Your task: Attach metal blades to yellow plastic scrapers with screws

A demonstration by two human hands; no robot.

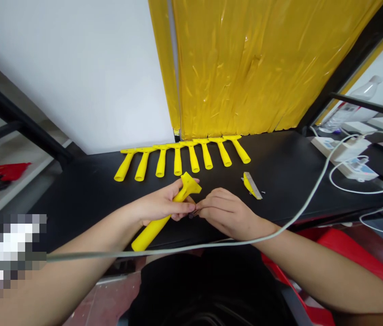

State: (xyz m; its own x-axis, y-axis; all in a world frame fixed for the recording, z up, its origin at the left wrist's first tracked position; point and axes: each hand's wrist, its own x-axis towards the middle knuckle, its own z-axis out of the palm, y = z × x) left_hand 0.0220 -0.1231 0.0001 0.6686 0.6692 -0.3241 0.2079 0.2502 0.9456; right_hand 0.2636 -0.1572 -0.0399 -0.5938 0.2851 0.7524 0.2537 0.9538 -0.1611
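A yellow scraper handle point(154, 230) lies slanted in my left hand point(164, 203), its flared head pointing away from me. My left fingers are wrapped round its neck. Against the left thumb tip, my right hand point(227, 213) is closed in a pinch. Something small and dark shows at the fingertips, too hidden to name. To the right on the black surface lies a yellow scraper head piece point(251, 186) with a grey metal blade, and tiny metal bits sit beside it. Farther back, several similar yellow handles point(177, 162) lie in a row, hollow ends towards me.
The black tabletop point(286, 163) ends at a white panel point(110, 81) and yellow plastic wrapping point(246, 68). A white cable point(308, 199) crosses over my right forearm and in front of me. Power strips point(347, 158) and a clear bottle point(357, 102) stand at right.
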